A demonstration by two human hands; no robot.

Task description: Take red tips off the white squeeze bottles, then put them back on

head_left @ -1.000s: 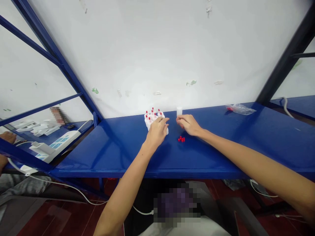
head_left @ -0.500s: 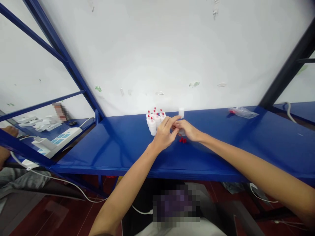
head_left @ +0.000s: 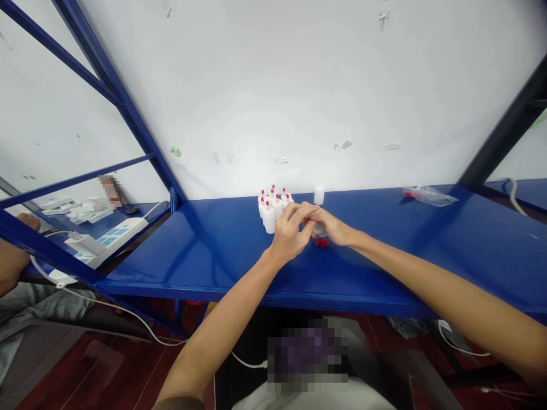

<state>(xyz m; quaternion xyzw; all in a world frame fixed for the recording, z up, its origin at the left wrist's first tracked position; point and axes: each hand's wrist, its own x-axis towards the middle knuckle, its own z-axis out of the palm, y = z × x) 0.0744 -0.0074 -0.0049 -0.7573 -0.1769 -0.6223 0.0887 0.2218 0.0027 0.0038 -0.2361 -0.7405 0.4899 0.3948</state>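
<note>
My right hand [head_left: 334,225] is wrapped round a small translucent white bottle [head_left: 320,229], most of it hidden by the fingers. Against it, my left hand [head_left: 292,229] is closed at the fingertips over the bottle's top; whatever it pinches is hidden. Several small red caps [head_left: 321,242] lie on the blue table just below the hands. Left of them stands a cluster of white bottles [head_left: 268,217] with red tips, upright and close together. Another white bottle [head_left: 319,195], with no red tip visible, stands upright behind the hands near the wall.
A clear plastic bag [head_left: 431,196] with something red in it lies at the back right of the blue table [head_left: 205,250]. On the left, beyond a blue frame post [head_left: 128,114], are a power strip [head_left: 115,236], white papers and another person's arm [head_left: 11,265].
My right hand has drawn back from the rear bottles towards me with a bottle. My left hand has moved right to meet it, and the two hands now touch.
</note>
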